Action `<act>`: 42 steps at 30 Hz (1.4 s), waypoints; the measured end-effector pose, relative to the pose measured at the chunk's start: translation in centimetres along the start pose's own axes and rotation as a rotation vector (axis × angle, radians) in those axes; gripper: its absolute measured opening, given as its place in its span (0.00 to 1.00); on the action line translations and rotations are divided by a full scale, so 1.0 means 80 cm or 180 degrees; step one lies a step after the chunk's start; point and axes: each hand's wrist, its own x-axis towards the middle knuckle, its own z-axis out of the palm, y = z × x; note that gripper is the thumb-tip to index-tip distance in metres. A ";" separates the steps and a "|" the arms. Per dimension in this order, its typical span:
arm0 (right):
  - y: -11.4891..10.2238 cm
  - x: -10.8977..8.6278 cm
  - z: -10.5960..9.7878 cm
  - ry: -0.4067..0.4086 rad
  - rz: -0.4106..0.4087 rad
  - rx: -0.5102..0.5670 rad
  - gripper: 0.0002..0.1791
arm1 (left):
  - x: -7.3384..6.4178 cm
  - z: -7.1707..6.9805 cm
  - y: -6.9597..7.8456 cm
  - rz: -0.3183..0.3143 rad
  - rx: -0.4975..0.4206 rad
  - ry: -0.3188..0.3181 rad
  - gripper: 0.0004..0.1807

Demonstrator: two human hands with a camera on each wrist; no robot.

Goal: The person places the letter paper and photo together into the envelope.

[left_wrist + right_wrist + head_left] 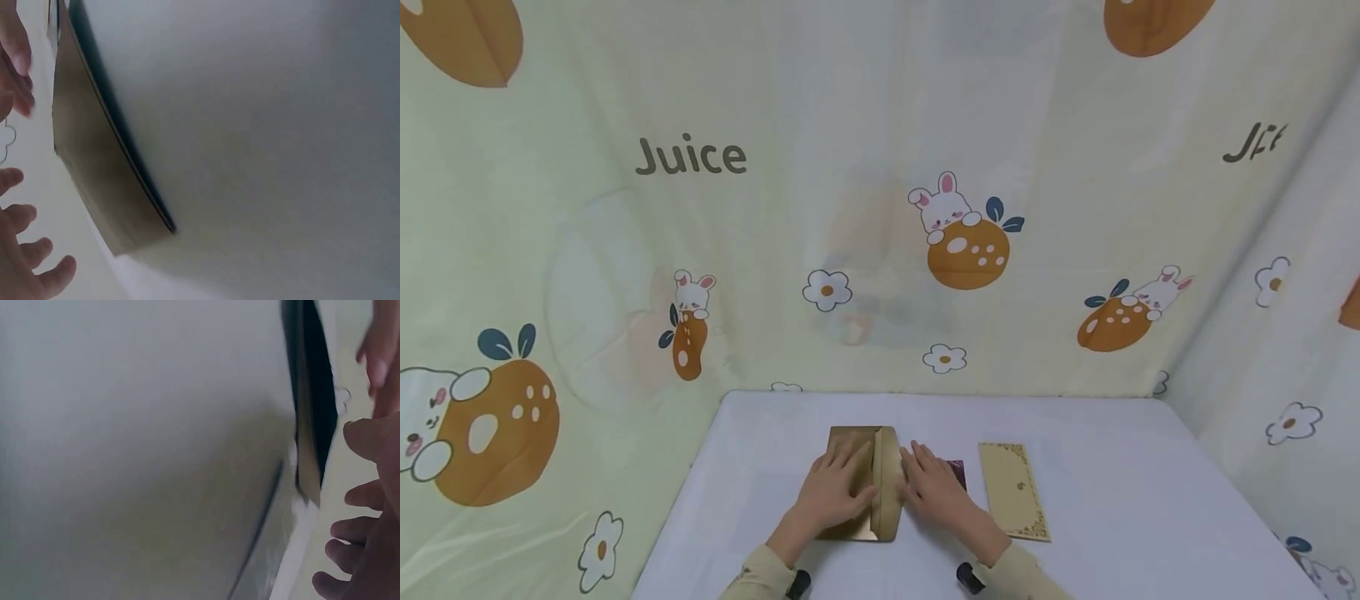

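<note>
A gold envelope (850, 534) lies on the white table, its flap (889, 496) folded out to the right. My left hand (833, 493) is over the envelope's body, fingers spread. In the left wrist view, that hand's fingers (57, 278) look loosely bent with nothing between them. Just right of the flap is my right hand (938, 493), its fingertips close to the flap's edge; whether they touch it I cannot tell. Slightly curved, empty fingers (356, 531) show in the right wrist view. A dark red patterned flat piece (958, 472) sits partly hidden behind the right hand.
A cream card (1013, 492) with gold ornamental corners lies right of the right hand. The white table (1112, 483) ends at a printed curtain (865, 208) behind, and another curtain panel (1292, 350) hangs at the right.
</note>
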 end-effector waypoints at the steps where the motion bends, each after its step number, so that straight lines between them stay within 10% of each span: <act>1: -0.004 0.003 0.004 -0.0054 -0.0061 -0.0043 0.33 | 0.003 0.001 0.002 0.0025 0.0023 -0.0008 0.39; 17: -0.022 0.002 0.048 -0.0297 -0.0387 -0.0477 0.34 | 0.012 0.009 0.012 -0.0038 0.0454 -0.0779 0.36; 27: -0.022 0.009 0.045 -0.0281 -0.0387 -0.0529 0.35 | 0.026 -0.022 0.007 -0.0115 0.0199 -0.1082 0.31; 42: -0.015 0.012 0.035 -0.0312 -0.0337 -0.0392 0.35 | 0.037 -0.041 -0.017 0.0376 0.0256 -0.1775 0.65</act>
